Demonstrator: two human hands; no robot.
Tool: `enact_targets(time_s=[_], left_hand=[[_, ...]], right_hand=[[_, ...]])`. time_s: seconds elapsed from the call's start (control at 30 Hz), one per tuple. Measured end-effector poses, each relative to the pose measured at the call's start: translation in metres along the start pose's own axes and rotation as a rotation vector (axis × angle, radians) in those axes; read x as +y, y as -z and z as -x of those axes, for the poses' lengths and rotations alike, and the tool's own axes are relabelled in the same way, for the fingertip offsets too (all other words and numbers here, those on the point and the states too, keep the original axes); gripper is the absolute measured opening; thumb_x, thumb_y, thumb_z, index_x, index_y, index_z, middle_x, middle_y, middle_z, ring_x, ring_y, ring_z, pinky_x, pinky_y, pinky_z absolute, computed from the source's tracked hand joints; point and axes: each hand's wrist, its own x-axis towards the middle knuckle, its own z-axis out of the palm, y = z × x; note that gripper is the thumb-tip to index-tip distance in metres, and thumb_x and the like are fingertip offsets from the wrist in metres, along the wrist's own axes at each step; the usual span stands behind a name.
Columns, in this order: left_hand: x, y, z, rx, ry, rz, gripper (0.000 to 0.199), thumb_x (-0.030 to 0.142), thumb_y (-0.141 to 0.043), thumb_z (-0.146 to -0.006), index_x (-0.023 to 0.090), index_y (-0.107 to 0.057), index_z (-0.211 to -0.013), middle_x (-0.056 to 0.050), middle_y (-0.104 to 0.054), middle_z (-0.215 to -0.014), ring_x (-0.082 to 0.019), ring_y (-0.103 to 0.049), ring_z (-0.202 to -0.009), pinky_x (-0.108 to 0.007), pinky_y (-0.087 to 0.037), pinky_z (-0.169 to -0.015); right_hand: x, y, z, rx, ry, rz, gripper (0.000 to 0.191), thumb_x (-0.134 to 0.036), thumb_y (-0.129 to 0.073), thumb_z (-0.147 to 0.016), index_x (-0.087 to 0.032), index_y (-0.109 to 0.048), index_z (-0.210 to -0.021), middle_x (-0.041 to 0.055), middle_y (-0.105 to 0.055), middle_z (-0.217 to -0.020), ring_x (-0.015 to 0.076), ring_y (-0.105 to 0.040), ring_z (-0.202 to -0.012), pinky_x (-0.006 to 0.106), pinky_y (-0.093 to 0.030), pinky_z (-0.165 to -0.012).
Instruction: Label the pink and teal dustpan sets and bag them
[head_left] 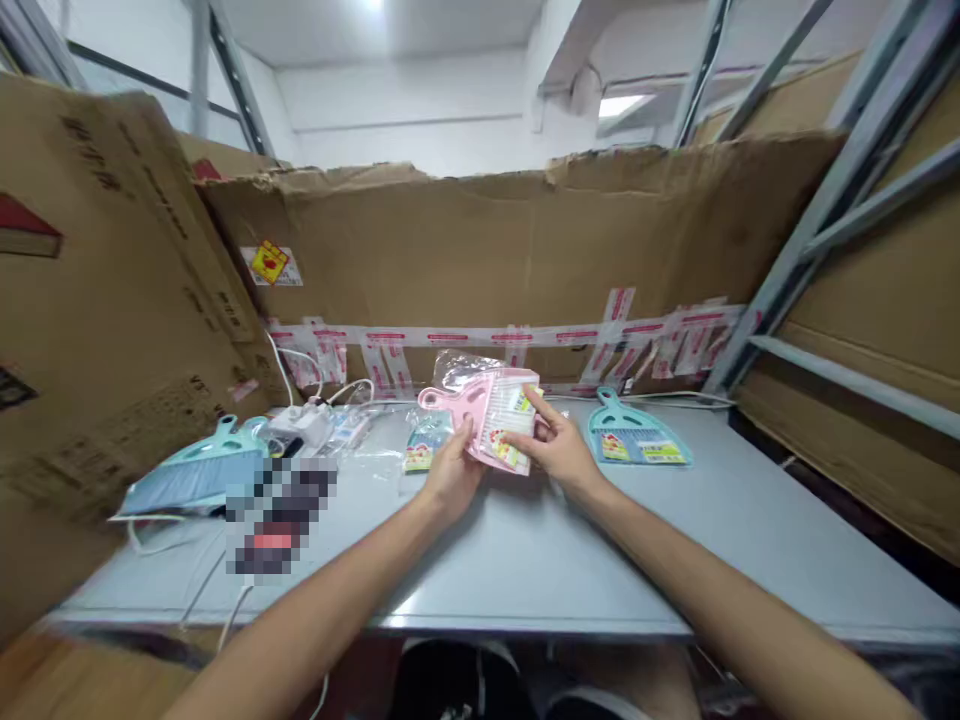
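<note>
A pink dustpan-and-brush set point(486, 405) is held up over the middle of the table, tilted, its handle pointing left. White bristles and a printed label point(517, 400) face me. My left hand point(455, 470) grips its lower left side, thumb on the front. At the right edge my right hand point(551, 440) is closed on the set, with fingers against the label and bristles. Behind it lie clear plastic wrapping point(469, 368) and a teal dustpan set point(424, 445), partly hidden by the pink one.
On the right of the grey table point(555, 570) lies another teal dustpan set point(637, 435). At the left are a larger teal set point(199, 465), a blurred-out dark object point(285, 520), white cables and plugs point(304, 425). Cardboard walls point(450, 250) enclose the back and sides.
</note>
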Motion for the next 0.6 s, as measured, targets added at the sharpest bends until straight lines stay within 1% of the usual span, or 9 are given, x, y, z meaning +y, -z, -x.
enact_targets(time_s=[0.13, 0.23, 0.3, 0.4, 0.5, 0.6], left_hand=[[0.003, 0.007, 0.001, -0.002, 0.045, -0.064, 0.04, 0.029, -0.088, -0.091, 0.01, -0.081, -0.126, -0.018, -0.082, -0.133, -0.035, -0.077, -0.126, -0.047, -0.055, -0.119], [0.008, 0.007, 0.003, -0.03, 0.068, -0.113, 0.042, 0.027, -0.09, -0.089, 0.009, -0.081, -0.126, -0.019, -0.082, -0.13, -0.034, -0.078, -0.122, -0.046, -0.057, -0.116], [0.012, 0.006, 0.004, -0.024, 0.073, -0.149, 0.043, 0.026, -0.092, -0.087, 0.009, -0.081, -0.125, -0.019, -0.084, -0.127, -0.033, -0.08, -0.117, -0.044, -0.061, -0.11], [0.017, 0.007, 0.006, -0.002, 0.082, -0.195, 0.043, 0.024, -0.094, -0.083, 0.01, -0.082, -0.122, -0.018, -0.085, -0.121, -0.032, -0.083, -0.106, -0.04, -0.066, -0.097], [0.02, 0.01, 0.008, -0.011, 0.091, -0.23, 0.045, 0.021, -0.094, -0.082, 0.011, -0.081, -0.123, -0.017, -0.086, -0.118, -0.03, -0.084, -0.097, -0.037, -0.068, -0.086], [0.021, 0.012, 0.008, -0.01, 0.116, -0.238, 0.042, 0.018, -0.092, -0.082, 0.011, -0.081, -0.122, -0.017, -0.086, -0.118, -0.028, -0.084, -0.096, -0.034, -0.068, -0.084]], right_hand=[[-0.006, 0.001, 0.004, -0.071, -0.009, 0.056, 0.118, -0.036, -0.107, -0.065, -0.028, -0.052, -0.17, 0.0091, -0.084, -0.131, 0.0299, -0.082, -0.113, 0.052, -0.065, -0.108], [-0.007, 0.0, 0.005, -0.073, 0.014, 0.057, 0.113, -0.034, -0.107, -0.065, -0.03, -0.057, -0.166, 0.0083, -0.082, -0.135, 0.0294, -0.081, -0.115, 0.05, -0.065, -0.109], [-0.006, 0.001, 0.004, -0.083, 0.017, 0.059, 0.109, -0.033, -0.107, -0.065, -0.03, -0.061, -0.163, 0.0079, -0.081, -0.136, 0.0287, -0.08, -0.115, 0.048, -0.066, -0.107], [-0.006, 0.004, 0.003, -0.127, -0.015, 0.095, 0.105, -0.033, -0.107, -0.066, -0.029, -0.063, -0.161, 0.0075, -0.082, -0.131, 0.0264, -0.08, -0.109, 0.044, -0.068, -0.1], [-0.009, 0.008, 0.002, -0.171, -0.003, 0.239, 0.104, -0.034, -0.106, -0.067, -0.027, -0.064, -0.161, 0.0069, -0.081, -0.128, 0.0235, -0.078, -0.102, 0.04, -0.068, -0.095], [-0.012, 0.011, 0.001, -0.185, 0.044, 0.362, 0.102, -0.036, -0.106, -0.067, -0.025, -0.065, -0.16, 0.0076, -0.079, -0.129, 0.0233, -0.075, -0.102, 0.039, -0.066, -0.095]])
